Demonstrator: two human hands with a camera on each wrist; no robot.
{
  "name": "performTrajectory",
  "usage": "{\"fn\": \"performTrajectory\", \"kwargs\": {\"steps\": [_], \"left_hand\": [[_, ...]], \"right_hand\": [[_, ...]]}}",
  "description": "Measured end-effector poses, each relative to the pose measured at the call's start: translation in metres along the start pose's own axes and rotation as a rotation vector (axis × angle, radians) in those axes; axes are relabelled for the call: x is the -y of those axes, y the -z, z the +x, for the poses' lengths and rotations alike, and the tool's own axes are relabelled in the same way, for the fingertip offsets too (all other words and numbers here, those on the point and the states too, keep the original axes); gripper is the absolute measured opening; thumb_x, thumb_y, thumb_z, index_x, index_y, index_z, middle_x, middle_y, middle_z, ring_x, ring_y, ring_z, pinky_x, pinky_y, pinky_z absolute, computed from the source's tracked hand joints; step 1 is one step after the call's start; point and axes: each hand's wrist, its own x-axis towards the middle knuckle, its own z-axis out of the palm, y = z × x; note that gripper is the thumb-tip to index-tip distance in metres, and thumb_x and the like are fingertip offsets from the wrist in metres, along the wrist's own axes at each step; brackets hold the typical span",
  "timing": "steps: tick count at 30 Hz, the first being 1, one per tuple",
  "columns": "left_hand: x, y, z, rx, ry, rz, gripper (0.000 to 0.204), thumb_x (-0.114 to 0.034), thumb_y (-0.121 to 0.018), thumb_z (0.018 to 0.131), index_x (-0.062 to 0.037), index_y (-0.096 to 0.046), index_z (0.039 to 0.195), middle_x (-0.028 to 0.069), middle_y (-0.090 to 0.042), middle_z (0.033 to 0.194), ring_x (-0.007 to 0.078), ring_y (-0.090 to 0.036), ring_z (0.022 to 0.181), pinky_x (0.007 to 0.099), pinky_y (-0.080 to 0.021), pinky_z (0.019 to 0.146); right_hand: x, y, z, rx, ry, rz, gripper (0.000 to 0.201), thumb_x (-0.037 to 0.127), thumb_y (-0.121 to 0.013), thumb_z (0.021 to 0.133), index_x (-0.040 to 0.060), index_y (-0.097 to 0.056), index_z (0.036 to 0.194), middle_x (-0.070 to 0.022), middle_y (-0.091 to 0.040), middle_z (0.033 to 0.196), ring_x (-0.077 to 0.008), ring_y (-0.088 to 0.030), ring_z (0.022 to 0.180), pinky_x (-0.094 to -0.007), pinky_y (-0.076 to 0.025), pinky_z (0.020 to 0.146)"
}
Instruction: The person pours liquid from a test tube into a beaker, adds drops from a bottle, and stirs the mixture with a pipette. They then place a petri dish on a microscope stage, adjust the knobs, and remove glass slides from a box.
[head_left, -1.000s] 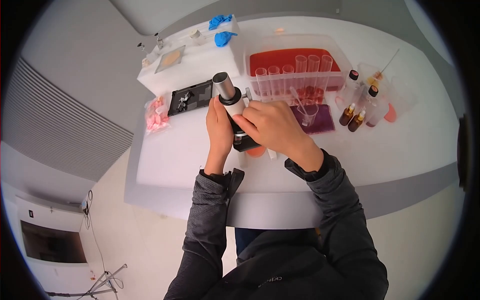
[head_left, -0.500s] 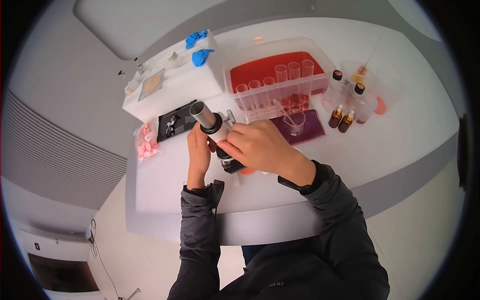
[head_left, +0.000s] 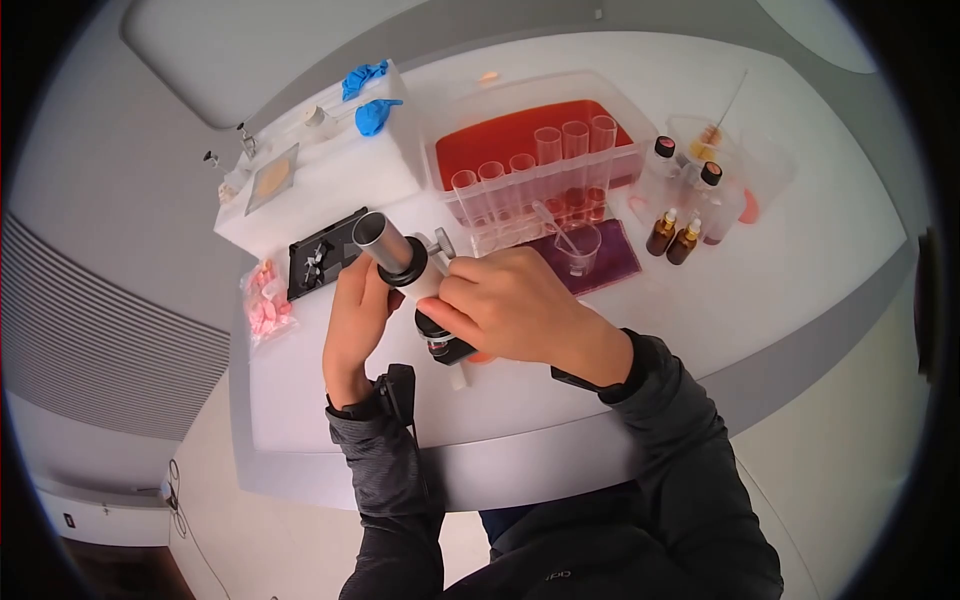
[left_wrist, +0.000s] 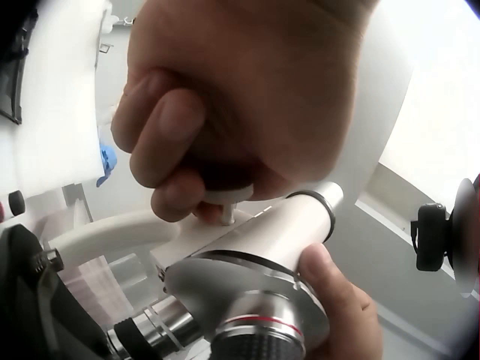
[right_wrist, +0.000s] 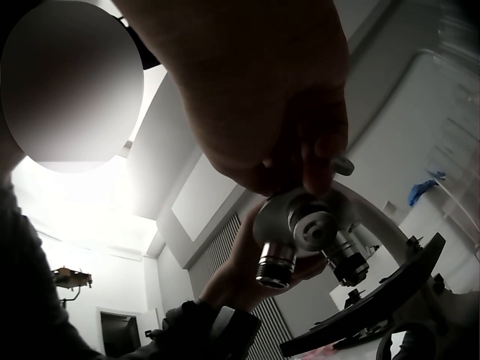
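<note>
A microscope [head_left: 425, 285] with a white body, silver eyepiece tube and black stage stands near the front of the table, between both hands. On its left side, my left hand [head_left: 358, 310] curls its fingers round a focus knob [left_wrist: 229, 196], as the left wrist view shows. My right hand [head_left: 515, 305] grips the body from the right, its thumb [left_wrist: 322, 270] lying along the white tube. Silver objective lenses [right_wrist: 277, 262] point down over the stage [right_wrist: 375, 300] in the right wrist view. Another silver knob [head_left: 440, 240] sticks out just beyond the right fingers.
Behind stand a clear tub [head_left: 540, 115] of red content and a row of tubes [head_left: 550, 160]. A beaker [head_left: 580, 252] sits on a purple tray [head_left: 622, 262]. Dropper bottles [head_left: 672, 238] are right; a black tray [head_left: 320, 255], pink bag [head_left: 268, 305] and white foam block [head_left: 330, 165] left.
The head view has turned, so the table and microscope appear lower and further left. The left fingers look more bent beside the microscope; the right hand keeps its place on it.
</note>
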Motion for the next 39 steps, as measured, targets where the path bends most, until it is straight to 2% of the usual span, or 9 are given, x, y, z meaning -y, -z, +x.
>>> {"fn": "performTrajectory", "kwargs": {"steps": [6, 7, 10, 11, 14, 23, 29, 35, 39], "left_hand": [[0.004, 0.006, 0.003, 0.021, -0.08, 0.207, 0.033, -0.027, -0.043, 0.1, 0.0024, -0.056, 0.093, 0.0091, -0.055, 0.061, 0.0158, -0.052, 0.056, 0.0317, -0.04, 0.053], [0.0, 0.005, 0.002, 0.02, -0.087, 0.227, 0.031, -0.025, -0.042, 0.1, 0.002, -0.057, 0.095, 0.0127, -0.057, 0.062, 0.0227, -0.056, 0.056, 0.0349, -0.042, 0.056], [0.006, 0.004, 0.002, -0.014, -0.165, 0.287, 0.029, -0.023, -0.041, 0.1, 0.0007, -0.058, 0.097, 0.0148, -0.057, 0.063, 0.03, -0.056, 0.057, 0.0383, -0.043, 0.058], [0.006, 0.003, 0.001, -0.022, -0.163, 0.33, 0.029, -0.022, -0.04, 0.102, -0.0002, -0.058, 0.099, 0.0172, -0.058, 0.065, 0.0363, -0.058, 0.061, 0.0419, -0.044, 0.06], [0.004, 0.002, -0.002, -0.046, -0.171, 0.375, 0.029, -0.024, -0.04, 0.103, -0.0017, -0.058, 0.1, 0.0176, -0.058, 0.065, 0.0378, -0.058, 0.063, 0.0436, -0.044, 0.06], [-0.004, 0.004, -0.009, -0.076, -0.15, 0.467, 0.032, -0.031, -0.044, 0.103, -0.0046, -0.061, 0.103, 0.019, -0.059, 0.066, 0.0402, -0.059, 0.066, 0.0457, -0.043, 0.06], [-0.006, 0.004, -0.012, -0.071, -0.144, 0.492, 0.033, -0.034, -0.045, 0.103, -0.0048, -0.061, 0.104, 0.0183, -0.06, 0.067, 0.0392, -0.06, 0.067, 0.0445, -0.044, 0.06], [-0.009, 0.004, -0.013, -0.092, -0.138, 0.54, 0.033, -0.034, -0.045, 0.103, -0.0047, -0.061, 0.105, 0.0176, -0.061, 0.067, 0.0386, -0.061, 0.068, 0.0447, -0.044, 0.06], [-0.014, 0.002, -0.015, -0.099, -0.08, 0.584, 0.032, -0.032, -0.045, 0.103, -0.0048, -0.061, 0.104, 0.0177, -0.062, 0.068, 0.0389, -0.061, 0.067, 0.0454, -0.044, 0.059]], "right_hand": [[0.0, -0.004, -0.001, 0.013, -0.017, -0.011, 0.024, 0.017, -0.077, 0.079, 0.0056, -0.059, 0.067, -0.0053, -0.053, 0.062, -0.0228, -0.055, 0.049, -0.0331, -0.043, 0.045], [0.0, -0.004, -0.001, 0.014, -0.022, -0.002, 0.023, 0.016, -0.077, 0.079, 0.0053, -0.06, 0.067, -0.0055, -0.053, 0.062, -0.023, -0.055, 0.049, -0.0331, -0.043, 0.045], [0.001, -0.003, 0.001, 0.017, -0.031, 0.007, 0.019, 0.015, -0.077, 0.079, 0.0048, -0.063, 0.07, -0.0056, -0.054, 0.063, -0.0235, -0.055, 0.049, -0.0335, -0.043, 0.045], [0.002, -0.004, 0.002, 0.026, -0.043, -0.003, 0.019, 0.015, -0.077, 0.079, 0.005, -0.064, 0.07, -0.0056, -0.055, 0.063, -0.0234, -0.055, 0.05, -0.0335, -0.043, 0.045], [-0.001, -0.005, 0.003, 0.068, -0.044, -0.019, 0.024, 0.021, -0.074, 0.082, 0.0057, -0.062, 0.067, -0.0058, -0.054, 0.061, -0.0249, -0.056, 0.049, -0.034, -0.044, 0.046], [-0.002, 0.003, 0.008, 0.149, -0.066, 0.039, 0.024, 0.023, -0.072, 0.084, 0.0054, -0.064, 0.069, -0.006, -0.057, 0.062, -0.0258, -0.057, 0.052, -0.0352, -0.043, 0.048], [0.003, 0.007, 0.009, 0.164, -0.069, 0.004, 0.024, 0.023, -0.072, 0.085, 0.0054, -0.064, 0.07, -0.0055, -0.057, 0.062, -0.0254, -0.058, 0.054, -0.0352, -0.044, 0.049], [-0.001, 0.01, 0.008, 0.206, -0.091, 0.048, 0.019, 0.017, -0.073, 0.084, 0.0016, -0.066, 0.075, -0.0081, -0.058, 0.068, -0.0266, -0.058, 0.057, -0.0357, -0.045, 0.05], [-0.003, 0.007, 0.006, 0.177, -0.055, 0.043, 0.021, 0.02, -0.072, 0.083, 0.0056, -0.063, 0.071, -0.0053, -0.056, 0.065, -0.0253, -0.059, 0.055, -0.0352, -0.045, 0.049]]}}
